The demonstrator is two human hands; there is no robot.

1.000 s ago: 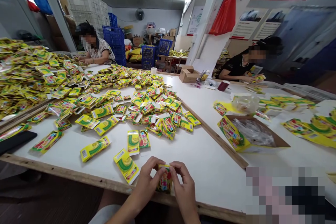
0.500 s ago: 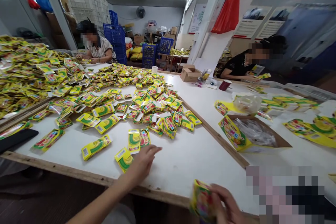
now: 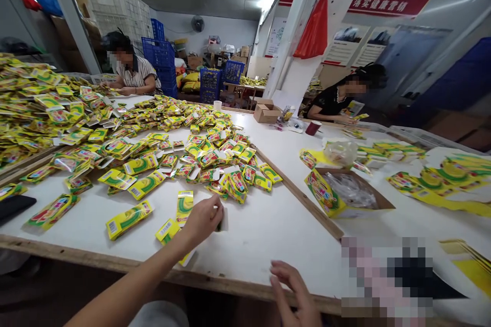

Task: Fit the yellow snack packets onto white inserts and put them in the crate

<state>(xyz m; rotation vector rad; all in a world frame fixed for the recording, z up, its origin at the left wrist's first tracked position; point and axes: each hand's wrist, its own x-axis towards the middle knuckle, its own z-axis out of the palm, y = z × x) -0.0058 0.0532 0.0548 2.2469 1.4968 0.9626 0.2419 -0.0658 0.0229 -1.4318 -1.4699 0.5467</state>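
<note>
My left hand [image 3: 202,219] reaches out over the white table [image 3: 264,230], its fingers curled down on a flat folded packet [image 3: 223,220] of which only a white flap and a dark edge show. Two more flat yellow packets lie beside it, one [image 3: 184,202] just left of the knuckles and one [image 3: 165,229] under the wrist. At the table's near wooden edge, my right hand [image 3: 294,290] hovers with fingers apart and nothing in it.
Several loose yellow packets [image 3: 215,156] are heaped mid-table, and a larger pile [image 3: 34,107] sits at the left. A wooden strip [image 3: 297,194] runs diagonally. An open printed box [image 3: 347,195] holds clear bags. Two other people sit at the far side. A black phone [image 3: 13,205] lies at the left edge.
The folded packet that both hands held, then my right hand carried to the right, is gone from it. My left hand reached forward and closed on a packet lying on the table.
</note>
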